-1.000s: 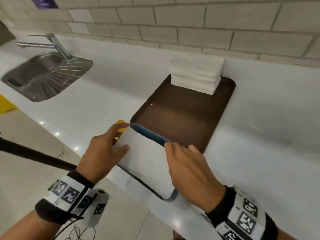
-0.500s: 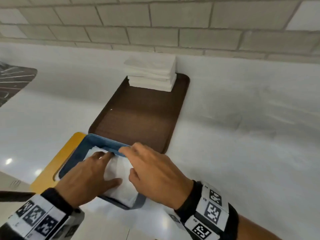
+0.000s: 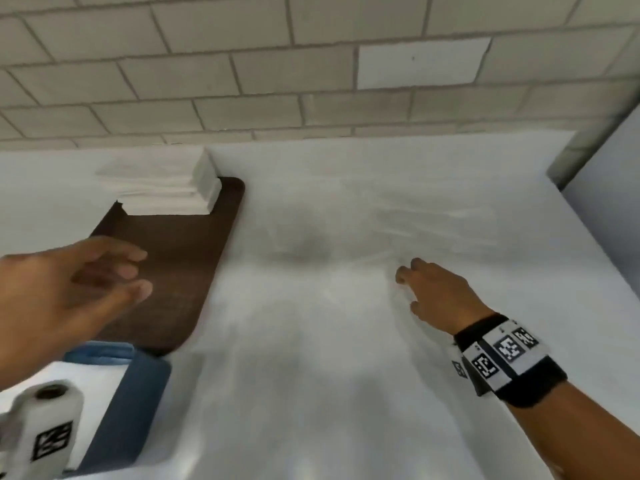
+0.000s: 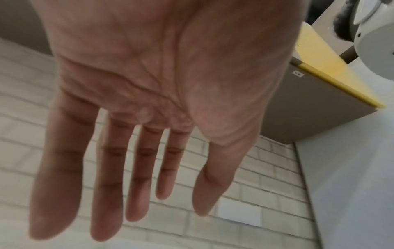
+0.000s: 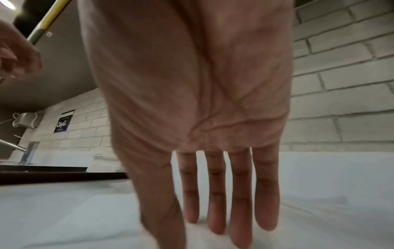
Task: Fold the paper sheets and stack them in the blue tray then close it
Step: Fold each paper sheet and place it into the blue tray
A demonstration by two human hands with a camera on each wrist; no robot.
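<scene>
Both hands have left the blue tray point(image 3: 131, 410), a folded sheet point(image 3: 93, 382) lying inside it below the empty, spread left hand point(image 3: 69, 289), while the right hand point(image 3: 440, 292), fingers straight and empty, reaches away, likely toward its lid.

A thick stack of white paper sheets point(image 3: 166, 183) sits upper left. The blue tray point(image 3: 138, 403) lies lower left, uncovered, white paper point(image 3: 93, 379) inside.

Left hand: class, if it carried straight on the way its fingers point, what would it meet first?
Probably the brown tray: the left hand hovers open over its near edge, fingers aimed across it. Its height above the tray is unclear.
</scene>
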